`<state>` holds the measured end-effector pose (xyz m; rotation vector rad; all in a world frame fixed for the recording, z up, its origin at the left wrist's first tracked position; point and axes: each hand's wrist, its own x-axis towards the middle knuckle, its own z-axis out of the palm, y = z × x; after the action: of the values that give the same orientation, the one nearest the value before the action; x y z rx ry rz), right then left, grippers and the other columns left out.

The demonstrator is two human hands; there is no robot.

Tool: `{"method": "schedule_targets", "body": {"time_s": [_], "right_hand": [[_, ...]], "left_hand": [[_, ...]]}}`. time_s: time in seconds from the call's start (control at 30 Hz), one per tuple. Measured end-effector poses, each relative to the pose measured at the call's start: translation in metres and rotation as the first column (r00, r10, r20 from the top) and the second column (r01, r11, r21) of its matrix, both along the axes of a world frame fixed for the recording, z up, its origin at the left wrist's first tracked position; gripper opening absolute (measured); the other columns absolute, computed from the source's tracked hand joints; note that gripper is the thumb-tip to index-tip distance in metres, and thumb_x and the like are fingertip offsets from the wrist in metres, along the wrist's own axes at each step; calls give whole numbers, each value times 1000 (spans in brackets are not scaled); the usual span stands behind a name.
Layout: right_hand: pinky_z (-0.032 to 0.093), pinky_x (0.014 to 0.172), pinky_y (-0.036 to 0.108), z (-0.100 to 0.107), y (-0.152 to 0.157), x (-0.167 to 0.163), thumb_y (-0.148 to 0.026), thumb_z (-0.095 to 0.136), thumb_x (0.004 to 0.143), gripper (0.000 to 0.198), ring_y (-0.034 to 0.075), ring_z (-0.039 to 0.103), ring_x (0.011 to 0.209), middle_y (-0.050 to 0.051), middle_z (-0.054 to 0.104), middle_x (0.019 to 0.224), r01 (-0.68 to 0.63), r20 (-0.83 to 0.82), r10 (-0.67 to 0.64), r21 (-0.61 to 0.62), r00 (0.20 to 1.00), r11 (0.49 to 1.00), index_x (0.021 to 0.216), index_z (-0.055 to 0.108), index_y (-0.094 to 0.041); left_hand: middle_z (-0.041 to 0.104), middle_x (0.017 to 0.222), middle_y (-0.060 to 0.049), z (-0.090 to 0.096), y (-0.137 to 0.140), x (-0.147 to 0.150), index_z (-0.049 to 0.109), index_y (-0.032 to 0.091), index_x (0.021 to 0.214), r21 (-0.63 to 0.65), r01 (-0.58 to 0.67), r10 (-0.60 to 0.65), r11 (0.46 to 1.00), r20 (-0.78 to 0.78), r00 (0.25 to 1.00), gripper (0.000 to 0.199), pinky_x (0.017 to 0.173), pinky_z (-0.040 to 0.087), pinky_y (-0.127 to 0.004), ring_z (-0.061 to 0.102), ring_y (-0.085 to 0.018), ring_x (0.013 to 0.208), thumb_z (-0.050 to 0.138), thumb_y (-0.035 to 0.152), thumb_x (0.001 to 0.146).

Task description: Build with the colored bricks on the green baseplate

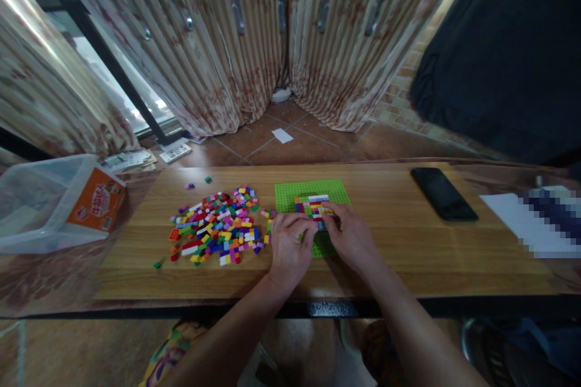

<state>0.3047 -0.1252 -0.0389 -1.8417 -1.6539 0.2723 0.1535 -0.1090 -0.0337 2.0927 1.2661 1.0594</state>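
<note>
A green studded baseplate lies on the wooden board, with a low build of multicoloured toy bricks on it. My left hand rests over the plate's lower left part, thumb and forefinger closed together at the near edge of the build. What sits between those fingertips is hidden. From the other side my right hand reaches in, its thumb and fingers bent against the right side of the build. Both hands cover much of the plate's near half. Left of the plate spreads a pile of loose toy bricks in many colours.
A black phone lies on the board at the right, and white paper lies beyond it. At the left stands a clear plastic bin with an orange label. Curtains hang behind the tiled floor.
</note>
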Motion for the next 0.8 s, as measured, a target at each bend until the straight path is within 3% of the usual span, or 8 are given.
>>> {"method": "schedule_targets", "body": {"time_s": [0.37,0.8], "right_hand": [[51,85,39,-1,0,1,-30,46,93,31,24,64,92,11,68,105,-2,9,2,-4,1000,1000,117,63,-21],[50,87,39,0,-1,-2,-30,46,93,33,25,64,96,12,67,108,10,-10,-10,-23,1000,1000,118,63,-19]], "left_hand": [[70,94,-1,-2,0,-2,72,25,78,46,-13,18,999,-117,993,16,93,39,-39,58,-19,93,60,23,89],[65,85,-1,4,7,0,64,19,72,-137,-33,51,990,130,990,15,85,49,-34,61,-17,87,61,4,73]]}}
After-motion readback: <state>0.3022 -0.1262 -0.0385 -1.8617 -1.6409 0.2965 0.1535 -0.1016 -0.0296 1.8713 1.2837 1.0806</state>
